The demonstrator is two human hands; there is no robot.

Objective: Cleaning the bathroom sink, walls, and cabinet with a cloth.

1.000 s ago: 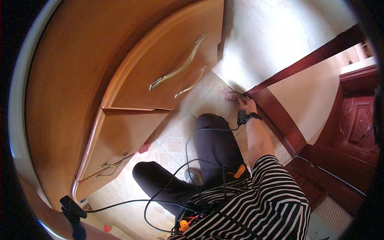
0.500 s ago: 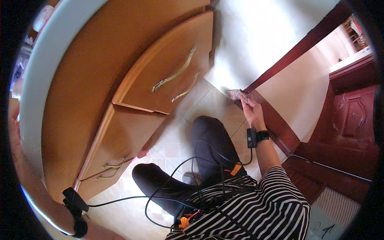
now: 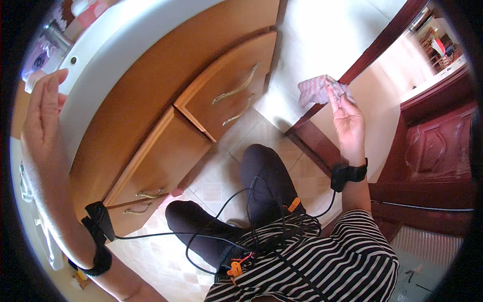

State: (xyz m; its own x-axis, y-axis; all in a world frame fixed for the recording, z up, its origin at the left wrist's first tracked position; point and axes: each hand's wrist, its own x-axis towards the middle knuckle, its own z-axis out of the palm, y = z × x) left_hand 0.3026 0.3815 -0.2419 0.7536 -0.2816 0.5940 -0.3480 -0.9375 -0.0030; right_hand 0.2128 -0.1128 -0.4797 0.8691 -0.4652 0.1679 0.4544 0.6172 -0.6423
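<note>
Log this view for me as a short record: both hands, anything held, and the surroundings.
Left hand: fingers extended beside the curved white countertop; contact unclear
Right hand: pinches a thin pink-and-white patterned cloth
Cloth position: raised off the pale tiled floor, overlapping the dark red wooden frame in view
Furniture: curved orange-brown wooden cabinet under the countertop
Wrists: black strapped device on each
Clothing: black-and-white striped shirt, dark trousers
</note>
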